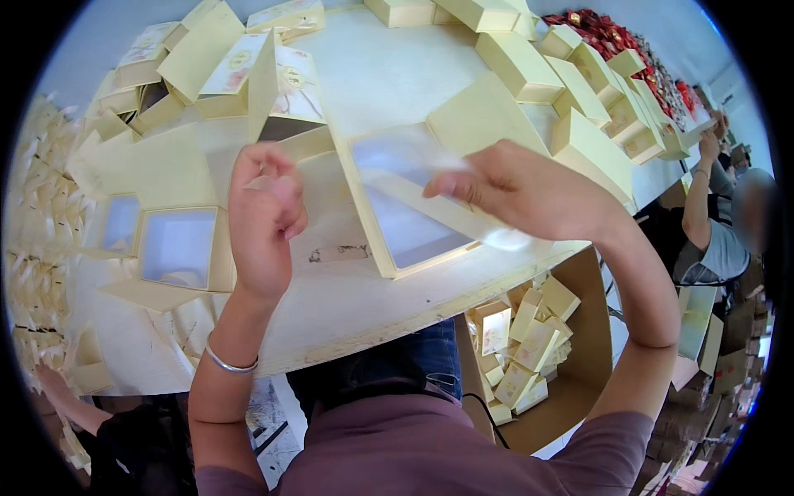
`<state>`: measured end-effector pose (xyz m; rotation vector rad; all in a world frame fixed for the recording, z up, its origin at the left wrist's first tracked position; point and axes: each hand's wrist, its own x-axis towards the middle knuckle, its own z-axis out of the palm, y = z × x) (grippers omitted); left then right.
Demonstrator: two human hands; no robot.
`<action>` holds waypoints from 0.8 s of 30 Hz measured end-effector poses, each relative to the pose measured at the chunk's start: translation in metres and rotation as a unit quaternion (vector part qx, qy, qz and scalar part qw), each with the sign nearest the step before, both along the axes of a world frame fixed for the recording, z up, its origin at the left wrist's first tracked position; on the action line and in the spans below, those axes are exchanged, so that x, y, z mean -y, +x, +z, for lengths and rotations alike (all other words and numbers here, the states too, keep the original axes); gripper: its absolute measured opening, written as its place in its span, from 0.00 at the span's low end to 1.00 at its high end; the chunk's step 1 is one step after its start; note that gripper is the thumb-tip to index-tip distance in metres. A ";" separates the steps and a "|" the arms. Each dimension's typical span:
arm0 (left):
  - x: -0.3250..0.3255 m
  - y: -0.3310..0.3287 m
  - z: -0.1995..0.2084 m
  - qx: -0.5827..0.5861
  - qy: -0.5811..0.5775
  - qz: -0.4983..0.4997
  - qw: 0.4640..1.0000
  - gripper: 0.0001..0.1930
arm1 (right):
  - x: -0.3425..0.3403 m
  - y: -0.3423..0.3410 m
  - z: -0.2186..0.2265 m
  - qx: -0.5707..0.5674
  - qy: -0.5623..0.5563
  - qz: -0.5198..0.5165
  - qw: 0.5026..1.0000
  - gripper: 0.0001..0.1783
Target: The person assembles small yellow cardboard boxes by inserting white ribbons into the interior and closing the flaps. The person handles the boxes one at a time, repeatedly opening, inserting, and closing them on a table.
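The right hand (517,186) is over the open box (361,211), thumb and fingers bent toward one another. The left hand (269,198) is raised just beside the box's left wall, its fingers curled inward. Motion blurs the right fingertips and the pale patches around them, so I cannot tell whether either hand grips anything.

The box sits on the table (331,318) near its front edge, lid (488,120) laid back to the far right, pale lining (405,236) showing, and a pale strip (422,202) slanting across the opening.

It looks like thin, stiff card: light, easily shoved along the table, dry rather than slippery. The walls should take a light pinch; the corners could dent and the lid fold could crease. Best hold is low on two opposite walls, not by the lid. The strip seems flimsier and calls for a fingertip pinch at one end.
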<state>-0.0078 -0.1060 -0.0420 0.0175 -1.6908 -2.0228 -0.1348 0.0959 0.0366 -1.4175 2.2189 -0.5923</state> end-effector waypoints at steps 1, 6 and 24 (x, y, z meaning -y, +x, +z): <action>-0.010 -0.001 0.014 0.013 -0.074 0.033 0.997 0.12 | 0.004 0.000 -0.001 0.013 0.020 0.008 1.000 0.25; -0.016 -0.011 0.050 0.057 -0.322 0.047 0.944 0.21 | 0.007 -0.003 0.009 0.040 0.049 0.023 0.998 0.24; -0.003 -0.028 0.044 -0.098 -0.418 0.155 0.890 0.07 | -0.005 -0.040 0.015 0.111 0.037 0.113 0.987 0.32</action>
